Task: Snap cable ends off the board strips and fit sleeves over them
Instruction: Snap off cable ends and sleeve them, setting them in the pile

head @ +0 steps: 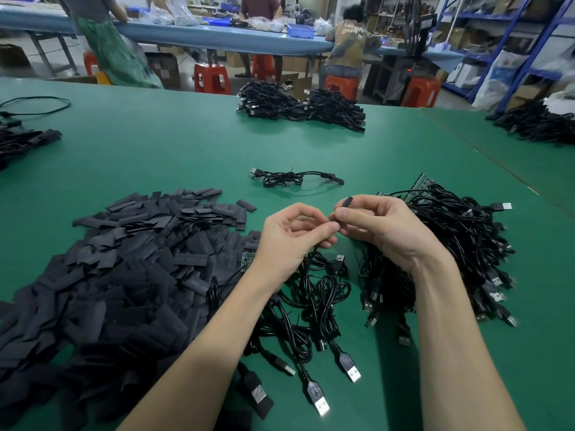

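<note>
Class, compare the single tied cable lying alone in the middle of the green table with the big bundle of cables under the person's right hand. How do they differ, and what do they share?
The single tied cable lies alone and apart on the green table; the big bundle is a heap of many cables. A dark sleeve seems to cover one end of the single cable; green board strips show at the bundle's far edge. No hand touches the single cable; the right hand works over the bundle. Both are black cables.

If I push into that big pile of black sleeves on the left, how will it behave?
The sleeve pile is loose, flat, overlapping pieces, so it will likely slide and spread, not move as one. Each piece looks thin and light; a pinch may lift several.
</note>
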Motion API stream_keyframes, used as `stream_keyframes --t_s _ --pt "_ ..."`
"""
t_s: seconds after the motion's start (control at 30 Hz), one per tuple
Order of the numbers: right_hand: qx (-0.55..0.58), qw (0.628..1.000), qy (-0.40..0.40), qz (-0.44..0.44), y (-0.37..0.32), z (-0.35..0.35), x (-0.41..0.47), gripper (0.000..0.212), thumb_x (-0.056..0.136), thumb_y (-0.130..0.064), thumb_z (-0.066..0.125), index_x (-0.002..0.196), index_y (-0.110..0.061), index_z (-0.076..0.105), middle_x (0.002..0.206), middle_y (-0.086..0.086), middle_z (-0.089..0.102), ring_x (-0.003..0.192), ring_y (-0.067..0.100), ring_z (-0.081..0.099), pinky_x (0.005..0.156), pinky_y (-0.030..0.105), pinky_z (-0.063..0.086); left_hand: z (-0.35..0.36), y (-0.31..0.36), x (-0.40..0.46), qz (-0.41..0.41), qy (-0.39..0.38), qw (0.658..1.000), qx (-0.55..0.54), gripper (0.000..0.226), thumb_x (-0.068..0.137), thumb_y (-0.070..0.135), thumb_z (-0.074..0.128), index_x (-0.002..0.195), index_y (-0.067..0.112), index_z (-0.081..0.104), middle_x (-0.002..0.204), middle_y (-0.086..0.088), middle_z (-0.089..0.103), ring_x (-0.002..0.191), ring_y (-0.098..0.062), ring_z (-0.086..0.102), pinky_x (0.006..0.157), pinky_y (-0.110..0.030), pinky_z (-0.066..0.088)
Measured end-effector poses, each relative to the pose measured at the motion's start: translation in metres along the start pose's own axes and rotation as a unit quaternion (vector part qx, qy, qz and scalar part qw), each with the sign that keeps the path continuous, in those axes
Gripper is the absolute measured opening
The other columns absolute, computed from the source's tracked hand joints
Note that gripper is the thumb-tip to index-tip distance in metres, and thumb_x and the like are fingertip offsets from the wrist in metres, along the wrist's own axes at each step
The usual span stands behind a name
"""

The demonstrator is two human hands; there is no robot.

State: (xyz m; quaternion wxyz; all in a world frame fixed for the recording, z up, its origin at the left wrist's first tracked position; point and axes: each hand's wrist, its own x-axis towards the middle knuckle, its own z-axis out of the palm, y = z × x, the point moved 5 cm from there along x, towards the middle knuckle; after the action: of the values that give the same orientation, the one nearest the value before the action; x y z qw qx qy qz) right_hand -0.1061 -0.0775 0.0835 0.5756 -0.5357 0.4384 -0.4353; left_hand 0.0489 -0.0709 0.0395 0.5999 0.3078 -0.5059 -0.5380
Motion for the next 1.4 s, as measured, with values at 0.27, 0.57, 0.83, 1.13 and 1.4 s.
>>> stream_keyframes --t_s 0.27,0.57,0.83,1.13,1.4 --pt "0.018 0.994 0.054 -0.093 -0.004 0.006 0.007 0.027 0.085 -0.006 0.078 0.111 -0.015 0.075 0.091 0.022 0.076 0.080 0.020 0.072 0.076 0.027 0.059 -0.006 -0.003 0.003 -0.012 0.033 0.999 -0.040 0.013 0.083 -0.003 0.076 0.087 0.009 0.072 0.076 -0.011 0.074 0.070 -0.018 0.072 0.067 -0.023 0.057" --pt "-0.003 0.994 0.070 -0.083 0.002 0.009 0.010 0.029 0.083 -0.006 0.079 0.111 -0.013 0.076 0.091 0.022 0.076 0.075 0.019 0.073 0.074 0.024 0.059 -0.010 -0.004 0.003 -0.003 0.059 0.998 -0.016 0.010 0.082 -0.002 0.078 0.086 0.005 0.073 0.075 -0.010 0.075 0.068 -0.020 0.073 0.066 -0.023 0.057" --pt "-0.028 0.993 0.072 -0.087 0.000 0.010 0.012 0.025 0.085 -0.004 0.078 0.108 -0.014 0.077 0.089 0.021 0.076 0.070 0.019 0.073 0.072 0.022 0.058 -0.011 -0.003 0.003 0.004 0.058 0.998 -0.005 0.009 0.082 -0.002 0.078 0.087 0.003 0.072 0.074 -0.011 0.075 0.069 -0.020 0.074 0.066 -0.023 0.057" --pt "-0.095 0.988 0.077 -0.097 -0.005 0.009 0.014 0.025 0.087 -0.008 0.077 0.111 -0.014 0.077 0.083 0.012 0.078 0.069 0.017 0.070 0.074 0.025 0.060 -0.007 0.001 0.002 0.008 0.045 0.999 -0.003 0.012 0.082 -0.005 0.076 0.084 0.007 0.073 0.074 -0.010 0.075 0.069 -0.020 0.074 0.067 -0.023 0.057" --pt "0.036 0.969 0.172 -0.176 -0.022 -0.007 0.006 0.026 0.087 -0.001 0.075 0.112 -0.009 0.074 0.092 0.022 0.076 0.078 0.022 0.070 0.080 0.033 0.062 -0.002 0.007 0.008 -0.052 -0.036 0.991 0.120 0.042 0.075 0.031 0.084 0.112 0.030 0.062 0.109 0.005 0.072 0.093 -0.007 0.072 0.077 -0.017 0.054"
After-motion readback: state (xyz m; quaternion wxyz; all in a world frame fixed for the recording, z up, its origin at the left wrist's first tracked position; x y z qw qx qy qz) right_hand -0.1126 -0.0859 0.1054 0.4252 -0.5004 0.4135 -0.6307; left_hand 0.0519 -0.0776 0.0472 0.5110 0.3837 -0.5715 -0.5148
